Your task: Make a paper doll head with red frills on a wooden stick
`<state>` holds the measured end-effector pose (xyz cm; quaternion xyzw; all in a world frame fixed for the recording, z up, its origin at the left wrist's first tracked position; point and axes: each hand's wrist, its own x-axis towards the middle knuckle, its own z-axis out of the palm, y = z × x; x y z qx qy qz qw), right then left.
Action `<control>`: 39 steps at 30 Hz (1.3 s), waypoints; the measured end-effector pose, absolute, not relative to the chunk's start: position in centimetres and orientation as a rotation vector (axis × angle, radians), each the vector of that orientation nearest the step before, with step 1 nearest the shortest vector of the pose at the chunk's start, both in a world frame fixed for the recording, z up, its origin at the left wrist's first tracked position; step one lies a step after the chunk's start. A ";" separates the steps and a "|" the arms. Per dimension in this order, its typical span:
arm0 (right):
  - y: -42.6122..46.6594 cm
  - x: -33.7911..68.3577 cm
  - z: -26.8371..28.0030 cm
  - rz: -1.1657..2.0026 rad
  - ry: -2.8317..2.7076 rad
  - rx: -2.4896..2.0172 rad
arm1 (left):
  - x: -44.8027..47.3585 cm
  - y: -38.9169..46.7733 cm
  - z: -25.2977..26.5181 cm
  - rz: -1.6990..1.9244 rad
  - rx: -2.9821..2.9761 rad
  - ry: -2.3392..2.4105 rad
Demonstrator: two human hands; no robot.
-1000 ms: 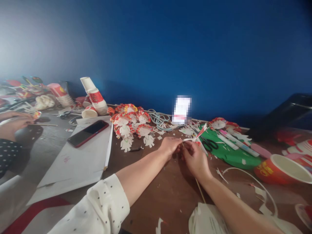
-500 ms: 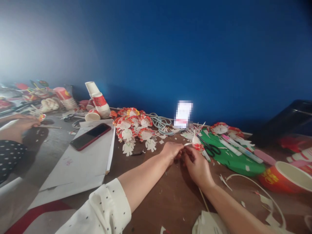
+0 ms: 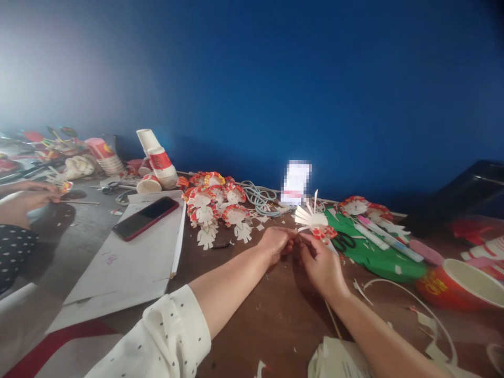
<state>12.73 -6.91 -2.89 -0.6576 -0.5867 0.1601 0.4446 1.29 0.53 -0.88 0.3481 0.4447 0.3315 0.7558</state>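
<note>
In the middle of the brown table my left hand (image 3: 277, 242) and my right hand (image 3: 321, 262) meet, their fingertips pinched together. Between them is a paper cut-out (image 3: 313, 218) with white strips fanning upward and a red curled fringe at its lower edge. The thumbs and fingers hide the part being gripped. Left of my hands lies a pile of paper dolls (image 3: 207, 202) with red curly fringes. Just right of the cut-out, black-handled scissors (image 3: 345, 241) rest on a green sheet (image 3: 374, 254).
A phone (image 3: 145, 218) lies on a white box (image 3: 114, 262). Stacked paper cups (image 3: 163, 168) and a coiled cable (image 3: 260, 197) are at the back. A red paper bowl (image 3: 444, 283) stands at right, markers (image 3: 394, 244) near it. Another person's hand (image 3: 39, 195) works at far left.
The paper cut-out has turned in my fingers, so its white strips now spread up and to the left. My hands stay nearly in place, still pinched together.
</note>
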 end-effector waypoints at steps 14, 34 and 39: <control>-6.7 12.5 -1.4 0.799 -1.018 -1.484 | 1.0 0.2 -0.3 0.719 0.894 0.838; -6.9 12.0 -1.9 0.642 -1.198 -1.517 | 1.1 0.1 -1.0 0.804 0.895 0.820; -6.9 12.0 -2.0 0.659 -1.217 -1.491 | 1.1 -0.1 -0.7 0.794 0.864 0.845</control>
